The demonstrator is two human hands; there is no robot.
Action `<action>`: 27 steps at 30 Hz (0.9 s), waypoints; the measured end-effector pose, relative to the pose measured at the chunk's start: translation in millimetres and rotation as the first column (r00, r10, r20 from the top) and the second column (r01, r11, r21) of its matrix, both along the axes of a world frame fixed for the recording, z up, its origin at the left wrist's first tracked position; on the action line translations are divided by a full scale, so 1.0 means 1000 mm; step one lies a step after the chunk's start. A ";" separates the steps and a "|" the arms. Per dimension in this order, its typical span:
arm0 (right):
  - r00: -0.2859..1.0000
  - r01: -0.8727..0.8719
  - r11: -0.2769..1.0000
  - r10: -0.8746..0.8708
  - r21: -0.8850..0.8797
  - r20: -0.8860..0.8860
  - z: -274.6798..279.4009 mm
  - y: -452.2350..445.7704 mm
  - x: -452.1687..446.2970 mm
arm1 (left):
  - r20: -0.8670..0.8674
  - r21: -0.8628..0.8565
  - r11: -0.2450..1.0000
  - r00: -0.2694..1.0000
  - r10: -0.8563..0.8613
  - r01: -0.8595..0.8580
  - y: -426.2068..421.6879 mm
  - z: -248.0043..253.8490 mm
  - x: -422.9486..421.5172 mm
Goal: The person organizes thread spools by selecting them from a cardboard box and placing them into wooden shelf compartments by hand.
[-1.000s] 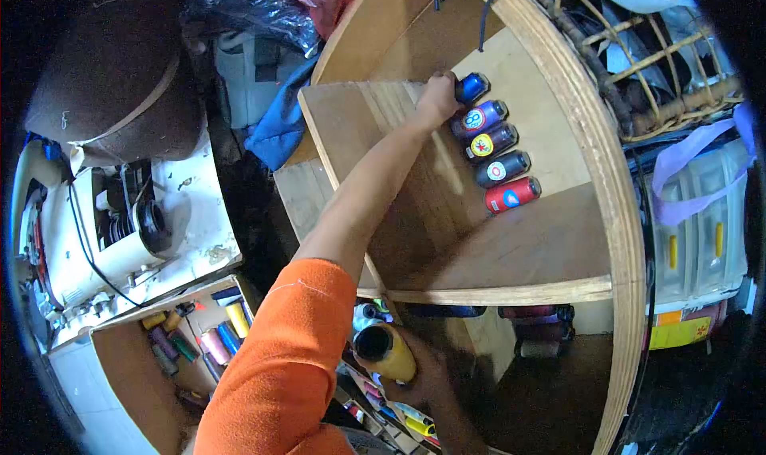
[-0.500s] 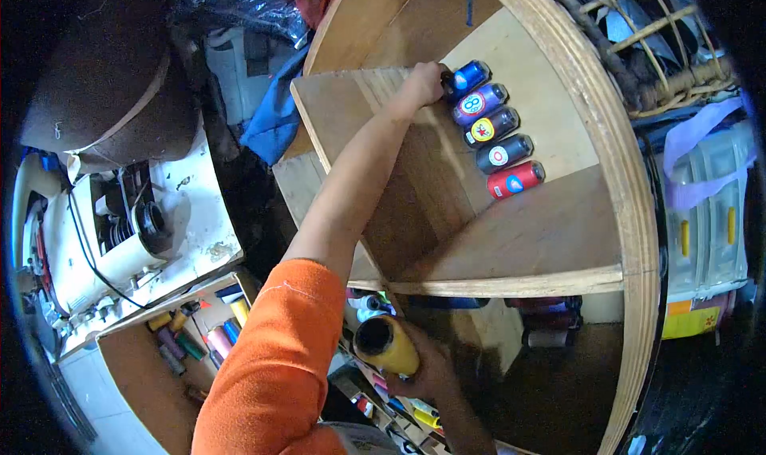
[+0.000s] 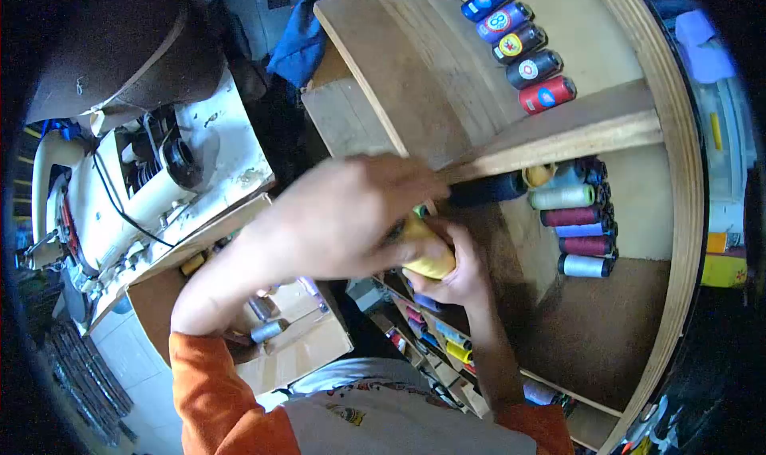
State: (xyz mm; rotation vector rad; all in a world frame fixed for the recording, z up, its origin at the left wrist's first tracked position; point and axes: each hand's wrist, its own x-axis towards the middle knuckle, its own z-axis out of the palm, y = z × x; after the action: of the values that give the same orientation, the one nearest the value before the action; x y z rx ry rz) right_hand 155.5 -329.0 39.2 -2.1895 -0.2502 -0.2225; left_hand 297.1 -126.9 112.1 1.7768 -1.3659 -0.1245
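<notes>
My right hand (image 3: 456,267) is wrapped round a yellow thread spool (image 3: 429,252) in front of the shelf unit. Over its upper end comes my left hand (image 3: 351,216), smeared by motion. Its thumb side overlaps the spool, and whether its fingers grip anything is unclear. Above, on the upper shelf, a row of thread spools lies side by side: a blue spool (image 3: 487,1), a purple one (image 3: 505,22), a black one with a yellow label (image 3: 520,43), a dark grey one (image 3: 535,69) and a red one (image 3: 547,95).
On the shelf below lie more spools, among them a pale green spool (image 3: 562,197) and a white spool (image 3: 586,265). A cardboard box (image 3: 299,347) with loose spools is at lower left, beside a white sewing machine (image 3: 128,216). The wooden shelf edge (image 3: 558,148) juts out near my hands.
My left hand has come down from the blue spool on the upper shelf to the yellow spool in my right hand. The view has shifted, showing more of the lower shelf.
</notes>
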 end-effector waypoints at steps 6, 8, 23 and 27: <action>0.999 0.011 1.000 -0.011 0.010 -0.031 0.012 -0.006 0.004 | 0.264 0.084 0.992 0.962 0.065 -0.090 0.003 -0.032 -0.034; 0.990 0.008 1.000 -0.010 -0.013 -0.137 0.022 -0.006 0.002 | 0.514 0.018 0.988 0.850 0.120 -0.150 0.003 -0.036 -0.039; 0.888 0.085 0.868 0.157 0.490 -0.432 0.032 -0.007 0.003 | 0.115 -0.390 0.801 0.839 0.532 -0.455 0.013 -0.039 0.022; 0.908 0.043 0.860 0.178 0.508 -0.378 0.022 -0.010 0.002 | -0.073 -0.339 0.719 0.779 0.622 -0.606 -0.044 -0.026 0.115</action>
State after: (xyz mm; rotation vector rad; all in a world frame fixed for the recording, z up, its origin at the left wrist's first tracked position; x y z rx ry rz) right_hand 157.0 -339.3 61.3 -1.6416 -0.0197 0.2056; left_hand 411.7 -170.6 86.3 1.8337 -0.6935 0.4996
